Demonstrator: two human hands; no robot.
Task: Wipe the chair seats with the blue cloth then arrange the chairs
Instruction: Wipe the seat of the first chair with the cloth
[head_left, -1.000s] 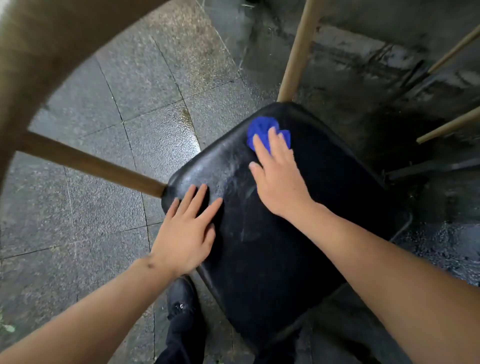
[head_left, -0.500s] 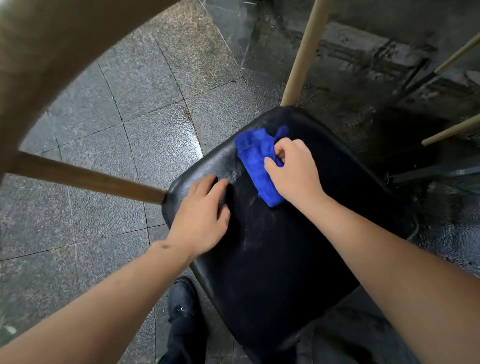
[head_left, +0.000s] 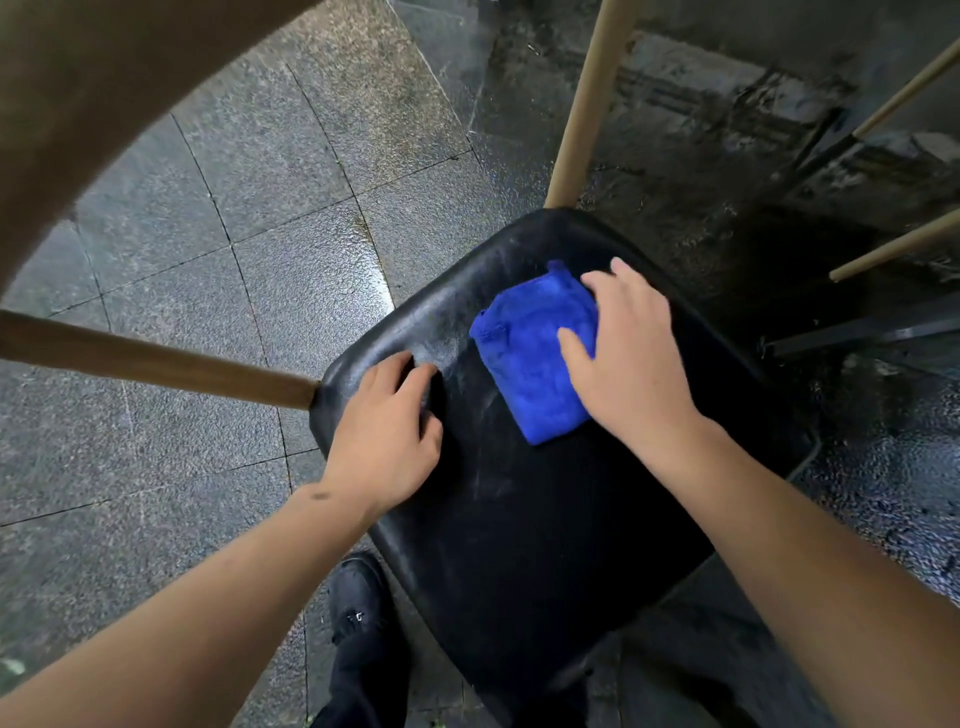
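Lying folded on the black padded chair seat (head_left: 519, 519), the bright blue terry cloth (head_left: 530, 358) sits toward the seat's far half. Right hand (head_left: 631, 364) presses it flat, fingers straight, thumb on top. Left hand (head_left: 387, 431) rests on the seat's left edge, fingers loosely curled, gripping nothing. Tan wooden chair legs (head_left: 156, 364) jut out over wet grey stone tiles (head_left: 234, 218). Black shoe (head_left: 358, 603) partly hidden under seat.

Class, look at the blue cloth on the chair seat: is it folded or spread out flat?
Folded. The blue cloth sits as a thick, compact pad with rounded edges on the black seat, under the right hand.
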